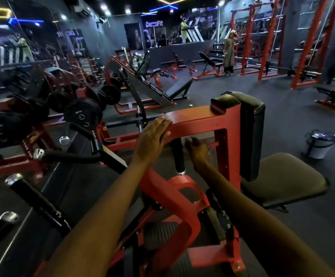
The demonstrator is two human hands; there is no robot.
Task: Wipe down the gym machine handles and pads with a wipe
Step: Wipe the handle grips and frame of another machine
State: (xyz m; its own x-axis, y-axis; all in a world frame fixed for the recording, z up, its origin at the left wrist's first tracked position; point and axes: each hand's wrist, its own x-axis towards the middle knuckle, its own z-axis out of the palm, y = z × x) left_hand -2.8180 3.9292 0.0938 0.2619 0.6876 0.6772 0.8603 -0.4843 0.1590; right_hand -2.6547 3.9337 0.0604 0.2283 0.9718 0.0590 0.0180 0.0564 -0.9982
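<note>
Left hand (154, 134) lies flat on the red frame (194, 120), bracing; right hand (195, 149), grip pinching a blurred wipe (190, 139), should wrap the black handle (177, 156) fully.

— Is the right hand (196, 147) holding a wipe?
— Blur is smearing its fingers; I cannot tell what it is gripping.
— And the black handle (177, 156)?
— The red frame (198, 120) is hiding its top.
— The forearms?
— The bottom edge is cutting them off.
</note>
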